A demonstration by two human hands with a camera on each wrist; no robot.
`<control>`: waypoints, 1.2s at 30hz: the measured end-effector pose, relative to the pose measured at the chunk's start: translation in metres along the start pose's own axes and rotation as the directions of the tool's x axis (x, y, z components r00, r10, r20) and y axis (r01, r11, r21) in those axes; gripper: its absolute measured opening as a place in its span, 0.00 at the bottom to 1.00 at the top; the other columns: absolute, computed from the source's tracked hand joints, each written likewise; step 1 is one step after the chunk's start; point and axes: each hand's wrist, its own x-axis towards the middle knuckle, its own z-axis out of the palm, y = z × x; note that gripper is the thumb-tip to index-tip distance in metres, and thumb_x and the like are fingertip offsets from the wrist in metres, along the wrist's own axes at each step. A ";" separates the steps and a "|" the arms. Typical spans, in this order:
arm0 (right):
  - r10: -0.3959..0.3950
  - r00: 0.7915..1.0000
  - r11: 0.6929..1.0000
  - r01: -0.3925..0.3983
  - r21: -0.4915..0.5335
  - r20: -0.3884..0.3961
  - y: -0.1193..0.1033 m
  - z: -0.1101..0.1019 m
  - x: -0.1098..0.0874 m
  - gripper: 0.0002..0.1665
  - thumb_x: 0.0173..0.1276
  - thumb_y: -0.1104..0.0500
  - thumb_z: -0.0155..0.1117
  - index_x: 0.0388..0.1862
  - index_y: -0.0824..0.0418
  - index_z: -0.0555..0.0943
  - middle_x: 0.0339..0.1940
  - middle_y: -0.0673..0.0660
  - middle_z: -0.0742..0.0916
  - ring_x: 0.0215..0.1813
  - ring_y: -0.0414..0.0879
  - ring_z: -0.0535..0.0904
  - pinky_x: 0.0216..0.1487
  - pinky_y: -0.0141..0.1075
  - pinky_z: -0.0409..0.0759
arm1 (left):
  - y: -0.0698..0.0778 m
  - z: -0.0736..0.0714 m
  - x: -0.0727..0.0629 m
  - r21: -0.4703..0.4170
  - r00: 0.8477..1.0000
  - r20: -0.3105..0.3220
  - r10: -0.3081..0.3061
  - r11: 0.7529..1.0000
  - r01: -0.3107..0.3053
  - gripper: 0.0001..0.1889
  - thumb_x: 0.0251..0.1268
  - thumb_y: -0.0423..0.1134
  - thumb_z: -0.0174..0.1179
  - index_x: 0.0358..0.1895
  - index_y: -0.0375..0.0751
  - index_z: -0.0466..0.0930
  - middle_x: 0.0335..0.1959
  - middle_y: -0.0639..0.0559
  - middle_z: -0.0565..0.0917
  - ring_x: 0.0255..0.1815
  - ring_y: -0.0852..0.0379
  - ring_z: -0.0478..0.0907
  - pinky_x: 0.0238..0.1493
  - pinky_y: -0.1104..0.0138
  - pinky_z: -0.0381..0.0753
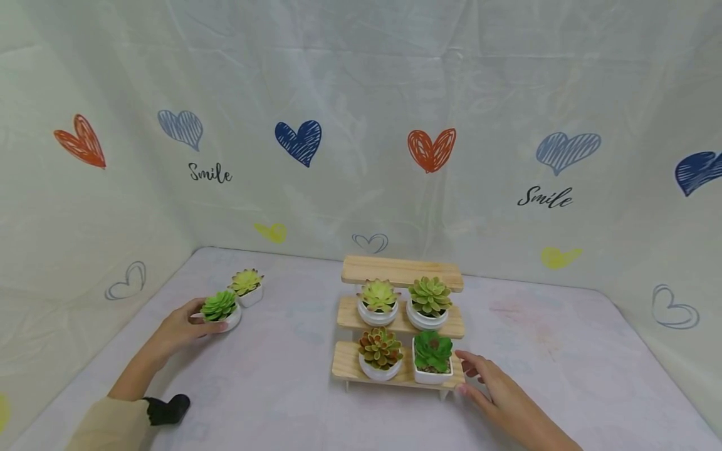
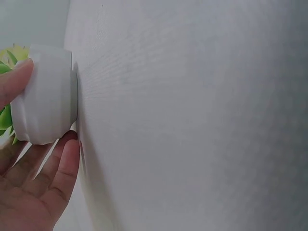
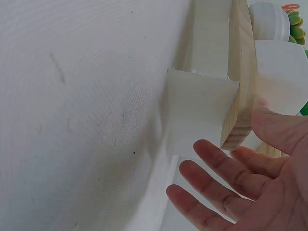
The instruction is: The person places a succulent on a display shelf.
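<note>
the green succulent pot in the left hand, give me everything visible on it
The green succulent pot is a small round white pot, glossy like ceramic or plastic, holding a bright green rosette that looks artificial. It stands upright on the pale tablecloth, left of the wooden shelf. The left hand holds it in a grip round its side, thumb on one side, fingers on the other. A yellow-green potted succulent sits just behind; whether they touch is unclear.

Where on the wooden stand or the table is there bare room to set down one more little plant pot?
The top shelf of the three-tier wooden stand is bare. So is the table between the left hand, gripping a round white pot with a green succulent, and the stand. The middle and bottom shelves, with two pots each, are crowded; the right hand rests by the bottom shelf's right end.
</note>
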 end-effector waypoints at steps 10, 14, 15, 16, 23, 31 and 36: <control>-0.009 1.000 1.000 0.009 0.008 0.004 0.000 -0.001 0.001 0.33 0.69 0.48 0.54 0.64 0.69 0.64 0.48 0.54 0.79 0.46 0.49 0.76 0.44 0.39 0.78 | 0.002 0.000 -0.003 0.015 1.000 -0.018 0.021 1.000 -0.020 0.48 0.54 0.56 0.63 0.68 0.27 0.51 0.63 0.25 0.61 0.58 0.33 0.64 0.49 0.49 0.74; -0.007 1.000 1.000 0.007 0.006 0.002 0.000 0.000 0.002 0.33 0.69 0.48 0.54 0.64 0.69 0.65 0.48 0.54 0.79 0.46 0.49 0.76 0.44 0.39 0.78 | 0.001 -0.002 -0.004 0.022 0.999 -0.027 0.019 1.000 -0.018 0.48 0.55 0.57 0.62 0.68 0.28 0.51 0.63 0.24 0.61 0.59 0.32 0.63 0.50 0.48 0.73; -0.009 1.000 1.000 0.009 0.004 0.000 0.000 0.000 0.002 0.33 0.69 0.48 0.54 0.64 0.69 0.65 0.48 0.54 0.79 0.46 0.49 0.76 0.43 0.39 0.78 | 0.000 -0.003 -0.004 0.025 0.999 -0.029 0.019 1.000 -0.018 0.48 0.55 0.58 0.62 0.68 0.28 0.51 0.63 0.24 0.61 0.59 0.31 0.63 0.50 0.48 0.73; -0.009 1.000 1.000 0.009 0.003 0.000 0.000 0.000 0.001 0.33 0.69 0.48 0.54 0.64 0.69 0.65 0.48 0.54 0.79 0.46 0.49 0.76 0.43 0.39 0.78 | 0.000 -0.004 -0.004 0.026 0.999 -0.030 0.018 1.000 -0.017 0.48 0.56 0.58 0.62 0.68 0.28 0.51 0.63 0.24 0.61 0.59 0.31 0.64 0.50 0.48 0.74; 0.002 1.000 1.000 -0.002 0.005 0.008 0.000 -0.001 0.002 0.34 0.69 0.48 0.54 0.64 0.69 0.64 0.48 0.55 0.79 0.46 0.50 0.77 0.43 0.40 0.78 | 0.002 -0.008 -0.011 0.019 0.997 -0.053 0.048 0.999 -0.047 0.47 0.58 0.59 0.59 0.69 0.29 0.50 0.61 0.24 0.63 0.58 0.33 0.66 0.46 0.52 0.75; 0.000 1.000 1.000 -0.001 0.021 0.023 0.000 -0.001 0.002 0.34 0.69 0.48 0.54 0.65 0.69 0.64 0.49 0.56 0.78 0.46 0.52 0.77 0.42 0.42 0.78 | 0.015 -0.009 -0.017 -0.010 0.992 -0.096 0.079 0.997 -0.081 0.46 0.58 0.59 0.59 0.70 0.33 0.50 0.66 0.27 0.59 0.59 0.32 0.66 0.45 0.49 0.75; -0.005 0.999 1.000 0.004 0.027 0.033 0.002 -0.001 0.001 0.35 0.69 0.48 0.54 0.65 0.70 0.63 0.49 0.56 0.78 0.46 0.52 0.76 0.42 0.41 0.78 | 0.032 -0.007 -0.021 -0.025 0.986 -0.119 0.113 0.993 -0.117 0.46 0.57 0.59 0.60 0.71 0.35 0.50 0.67 0.29 0.59 0.59 0.34 0.67 0.44 0.49 0.75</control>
